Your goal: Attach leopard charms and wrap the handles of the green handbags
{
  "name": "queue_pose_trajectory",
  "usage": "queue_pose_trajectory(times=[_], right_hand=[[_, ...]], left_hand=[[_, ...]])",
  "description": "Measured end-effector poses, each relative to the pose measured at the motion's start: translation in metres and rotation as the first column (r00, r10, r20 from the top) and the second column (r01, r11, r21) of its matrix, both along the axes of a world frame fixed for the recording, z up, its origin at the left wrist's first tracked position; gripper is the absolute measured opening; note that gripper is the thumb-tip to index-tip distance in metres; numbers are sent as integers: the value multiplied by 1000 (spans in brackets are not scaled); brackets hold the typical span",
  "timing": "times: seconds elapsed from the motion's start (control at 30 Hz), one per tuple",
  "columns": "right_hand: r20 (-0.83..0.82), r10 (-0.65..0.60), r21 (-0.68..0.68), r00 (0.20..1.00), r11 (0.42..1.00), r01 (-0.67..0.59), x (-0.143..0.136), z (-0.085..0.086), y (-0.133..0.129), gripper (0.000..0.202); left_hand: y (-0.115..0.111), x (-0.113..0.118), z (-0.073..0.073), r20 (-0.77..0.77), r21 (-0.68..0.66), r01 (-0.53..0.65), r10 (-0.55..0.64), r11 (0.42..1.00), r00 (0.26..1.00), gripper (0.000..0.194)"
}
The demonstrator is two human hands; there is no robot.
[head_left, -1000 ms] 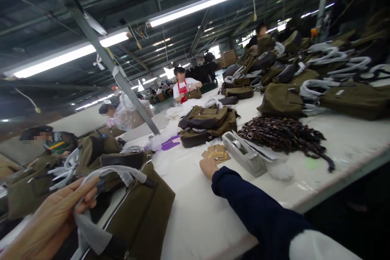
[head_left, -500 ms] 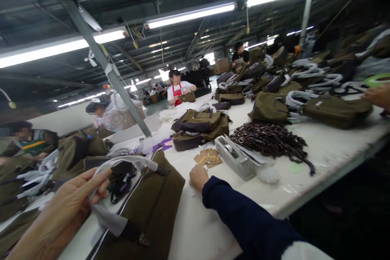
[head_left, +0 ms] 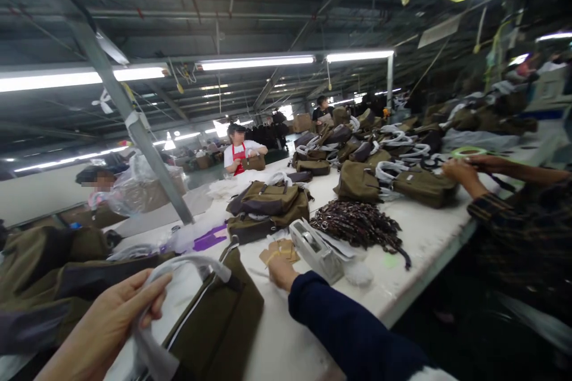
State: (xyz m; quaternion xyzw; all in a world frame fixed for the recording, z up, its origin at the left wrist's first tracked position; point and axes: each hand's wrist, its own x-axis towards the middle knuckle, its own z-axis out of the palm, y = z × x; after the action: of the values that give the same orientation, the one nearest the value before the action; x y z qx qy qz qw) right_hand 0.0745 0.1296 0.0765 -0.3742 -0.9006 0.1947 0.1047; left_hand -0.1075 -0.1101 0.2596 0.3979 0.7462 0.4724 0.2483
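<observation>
My left hand (head_left: 114, 315) is closed around the pale-wrapped handle (head_left: 149, 342) of an olive-green handbag (head_left: 218, 315). The bag stands upright on the white table, tilted a little, with its zipped top edge facing left. My right hand (head_left: 282, 272), in a navy sleeve, is curled low over the table beside brown card tags (head_left: 279, 250). Its fingertips are hidden, so what it pinches is unclear. A grey tape dispenser (head_left: 315, 250) stands just right of that hand. Behind the tags lies a stack of olive bags (head_left: 268, 205).
A heap of dark straps (head_left: 357, 223) lies beyond the dispenser. Many olive bags (head_left: 357, 175) cover the far table (head_left: 429, 244). At right, a co-worker's hands (head_left: 465, 172) are near a green tape roll (head_left: 469, 153). A metal post (head_left: 147, 149) rises at left. More bags (head_left: 53, 286) lie left.
My view has turned right, bringing the right-hand co-worker's arms into sight. My right hand has moved closer to the card tags. My left hand still holds the bag's handle.
</observation>
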Motion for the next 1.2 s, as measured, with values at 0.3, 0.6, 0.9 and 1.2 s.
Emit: queue_pose_trajectory(times=[0.3,0.6,0.9,1.2], right_hand=[[-506,-92,-229,858,973,-31,75,27,2,30],[-830,-253,-425,497,864,-271,90,41,-43,46],[-779,-4,-191,628,954,-231,111,47,-67,39],[-822,-221,-387,526,893,-229,137,38,-47,35]], left_hand=[[18,29,4,-3,112,73,-73,991,997,44],[-6,109,-10,-485,475,-135,387,869,784,39],[89,175,-110,420,339,113,-257,934,871,41],[120,151,-142,371,152,89,-141,984,918,49]])
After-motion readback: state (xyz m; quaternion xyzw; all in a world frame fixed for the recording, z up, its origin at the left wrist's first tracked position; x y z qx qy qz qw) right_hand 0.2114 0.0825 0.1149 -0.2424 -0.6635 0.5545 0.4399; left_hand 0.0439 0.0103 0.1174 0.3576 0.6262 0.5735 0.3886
